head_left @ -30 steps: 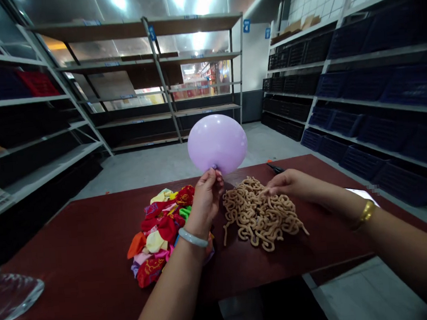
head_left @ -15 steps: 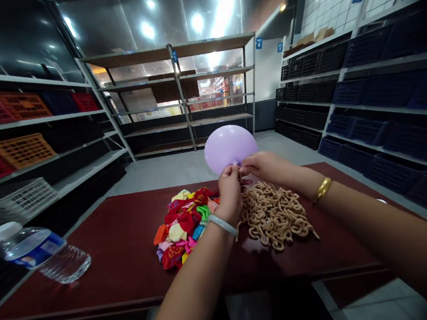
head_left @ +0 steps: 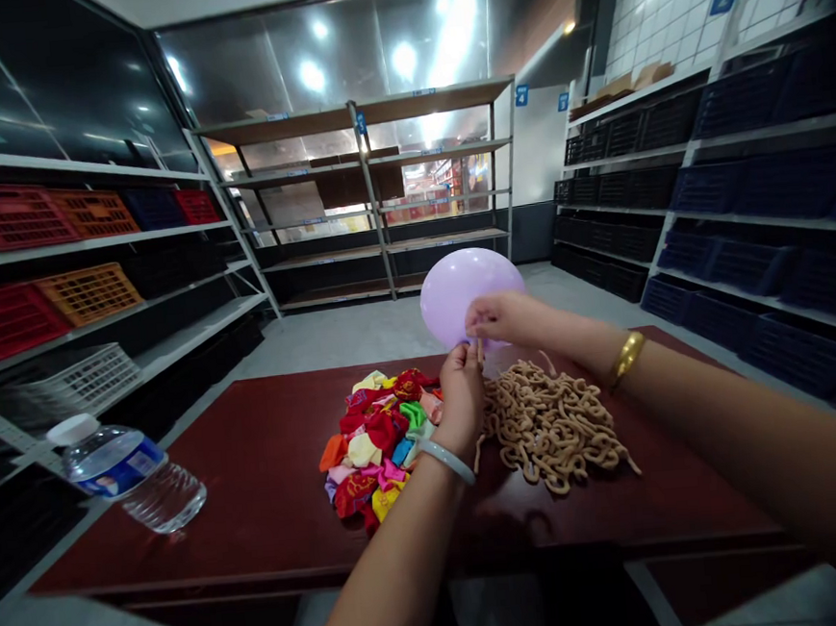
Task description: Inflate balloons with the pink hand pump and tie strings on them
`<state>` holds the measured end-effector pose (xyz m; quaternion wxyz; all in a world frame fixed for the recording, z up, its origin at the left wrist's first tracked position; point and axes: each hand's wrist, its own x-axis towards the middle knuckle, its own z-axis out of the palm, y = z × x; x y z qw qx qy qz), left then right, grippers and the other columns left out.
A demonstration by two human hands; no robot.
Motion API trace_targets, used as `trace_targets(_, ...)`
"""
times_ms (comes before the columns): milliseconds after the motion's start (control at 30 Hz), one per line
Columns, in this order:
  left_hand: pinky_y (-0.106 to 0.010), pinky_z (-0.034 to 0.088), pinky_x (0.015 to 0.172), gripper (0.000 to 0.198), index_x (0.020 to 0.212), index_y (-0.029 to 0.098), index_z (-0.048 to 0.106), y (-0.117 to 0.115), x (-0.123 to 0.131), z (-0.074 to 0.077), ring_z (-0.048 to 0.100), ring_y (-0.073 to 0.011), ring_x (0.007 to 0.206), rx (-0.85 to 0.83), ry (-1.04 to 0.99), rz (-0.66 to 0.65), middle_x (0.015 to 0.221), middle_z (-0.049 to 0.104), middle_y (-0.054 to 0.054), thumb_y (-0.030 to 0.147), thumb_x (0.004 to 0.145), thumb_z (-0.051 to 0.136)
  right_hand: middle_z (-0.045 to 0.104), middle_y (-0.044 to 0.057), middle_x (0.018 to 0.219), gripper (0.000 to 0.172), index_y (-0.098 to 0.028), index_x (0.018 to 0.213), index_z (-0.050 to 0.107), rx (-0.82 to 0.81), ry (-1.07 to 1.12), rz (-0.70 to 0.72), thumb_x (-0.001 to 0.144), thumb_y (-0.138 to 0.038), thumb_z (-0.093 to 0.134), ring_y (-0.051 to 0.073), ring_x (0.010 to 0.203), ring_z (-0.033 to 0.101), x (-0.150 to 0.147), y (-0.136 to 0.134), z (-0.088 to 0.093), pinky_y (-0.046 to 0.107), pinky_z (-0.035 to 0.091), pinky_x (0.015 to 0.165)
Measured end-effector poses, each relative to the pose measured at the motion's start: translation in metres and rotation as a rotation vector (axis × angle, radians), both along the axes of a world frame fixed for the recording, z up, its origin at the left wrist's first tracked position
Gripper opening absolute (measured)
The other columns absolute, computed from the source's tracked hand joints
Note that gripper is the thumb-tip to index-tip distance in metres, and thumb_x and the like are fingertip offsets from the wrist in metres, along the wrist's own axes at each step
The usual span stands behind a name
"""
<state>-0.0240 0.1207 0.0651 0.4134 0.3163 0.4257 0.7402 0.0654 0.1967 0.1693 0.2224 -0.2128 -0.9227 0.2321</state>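
Two hands meet above the table's far edge. My left hand pinches the balloon by its neck, and my right hand pinches a cord against it. Below, flat balloons lie mid-table, a cord heap to their right and a bottle at the left edge.

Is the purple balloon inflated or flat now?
Inflated: the purple balloon is round and full, its neck pinched by the left hand, the right hand touching it; the coloured balloons below lie flat.
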Motion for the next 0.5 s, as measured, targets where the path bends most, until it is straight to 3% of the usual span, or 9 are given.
trace_targets(167, -0.02, 0.014, 0.042, 0.025, 0.075, 0.019, 0.046, -0.003, 0.016, 0.003, 0.021, -0.0041, 0.04, 0.024, -0.231, -0.11, 0.05, 0.029, 0.011, 0.029, 0.072, 0.068, 0.071, 0.003, 0.081, 0.017, -0.022, 0.102, 0.064, -0.265, 0.102, 0.087, 0.087, -0.028, 0.059, 0.012, 0.064, 0.061, -0.034, -0.008, 0.027, 0.025, 0.049, 0.058)
trace_targets(233, -0.019, 0.012, 0.04, 0.021, 0.076, 0.019, 0.046, -0.004, 0.016, 0.012, 0.017, -0.0039, 0.039, 0.033, -0.288, -0.165, 0.049, 0.025, 0.012, 0.024, 0.068, 0.066, 0.071, 0.004, 0.08, 0.019, -0.022, 0.1, 0.063, -0.364, 0.166, 0.083, 0.085, -0.032, 0.063, 0.013, 0.066, 0.063, -0.034, -0.012, 0.035, 0.026, 0.051, 0.061)
trace_targets(300, -0.019, 0.011, 0.039, 0.019, 0.077, 0.019, 0.048, -0.004, 0.012, 0.024, 0.014, -0.0034, 0.038, 0.058, -0.31, -0.194, 0.049, 0.023, 0.012, 0.015, 0.065, 0.063, 0.069, 0.004, 0.072, 0.02, -0.019, 0.087, 0.063, -0.354, 0.251, 0.038, 0.086, -0.039, 0.062, 0.012, 0.06, 0.061, -0.021, -0.014, 0.036, 0.025, 0.05, 0.058)
trace_targets(400, -0.017, 0.009, 0.038, 0.023, 0.077, 0.018, 0.049, -0.002, 0.003, 0.044, 0.015, -0.0022, 0.036, 0.103, -0.382, -0.206, 0.048, 0.024, 0.012, 0.007, 0.06, 0.059, 0.058, 0.003, 0.052, 0.051, -0.017, 0.062, 0.06, -0.199, 0.252, -0.053, 0.093, -0.054, 0.044, 0.01, 0.046, 0.052, 0.015, -0.012, 0.013, 0.023, 0.042, 0.047)
trace_targets(467, -0.016, 0.009, 0.037, 0.023, 0.077, 0.018, 0.049, -0.001, 0.002, 0.056, 0.016, -0.0016, 0.036, 0.109, -0.412, -0.205, 0.049, 0.026, 0.012, 0.006, 0.061, 0.06, 0.057, 0.004, 0.05, 0.055, -0.017, 0.057, 0.061, -0.25, 0.136, -0.064, 0.093, -0.055, 0.043, 0.011, 0.043, 0.049, 0.033, -0.008, -0.015, 0.025, 0.041, 0.043)
trace_targets(500, -0.016, 0.009, 0.036, 0.022, 0.077, 0.018, 0.049, 0.0, 0.003, 0.061, 0.016, -0.0014, 0.035, 0.106, -0.418, -0.205, 0.049, 0.027, 0.012, 0.006, 0.062, 0.06, 0.061, 0.005, 0.057, 0.05, -0.015, 0.064, 0.064, -0.267, 0.126, -0.061, 0.093, -0.052, 0.047, 0.012, 0.049, 0.053, 0.037, -0.006, -0.03, 0.026, 0.044, 0.046)
